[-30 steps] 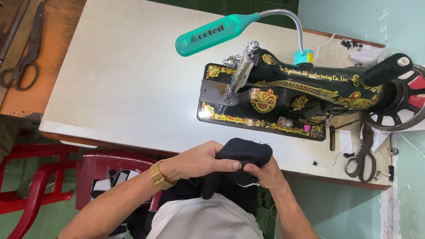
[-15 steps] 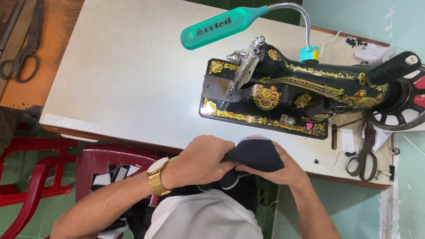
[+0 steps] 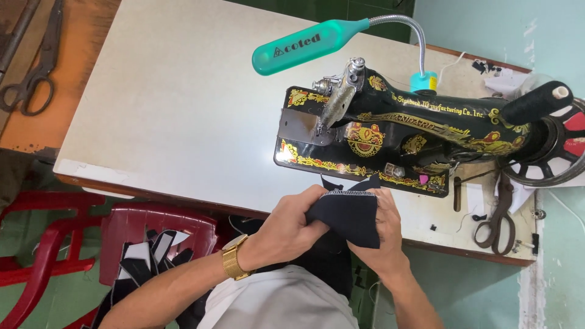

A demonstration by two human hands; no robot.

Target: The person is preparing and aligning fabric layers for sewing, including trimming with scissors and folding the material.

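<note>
1. Currently both my hands are on one piece of black fabric (image 3: 348, 214), held just in front of the sewing machine (image 3: 402, 137), at the near edge of the table (image 3: 170, 116).
2. My left hand (image 3: 291, 226) is closed on the fabric's left side, thumb over the top face and fingers curled beneath; a gold watch (image 3: 233, 262) sits on that wrist.
3. My right hand (image 3: 382, 234) grips the fabric's right side, fingers wrapped over its far right edge, palm hidden behind the cloth.
4. The fabric's upper edge shows a pale stitched line and lies close to the machine's front base, apart from it.
5. The machine is black with gold ornament; its needle bar and presser foot stand above a metal plate at its left end, clear of the fabric.
6. A teal lamp (image 3: 308, 45) on a gooseneck hangs over the machine's left end.
7. A black thread spool (image 3: 536, 103) sits on the machine's right end, above the handwheel (image 3: 557, 155).
8. Scissors (image 3: 496, 216) lie on the table in front of the machine's right end.
9. A second pair of scissors (image 3: 33, 73) lies well left of the machine, on a brown surface beyond the tabletop.
10. A red plastic chair (image 3: 155, 222) stands below the table, left of the machine, with cut black-and-white pieces (image 3: 146, 259) piled on it.
</note>
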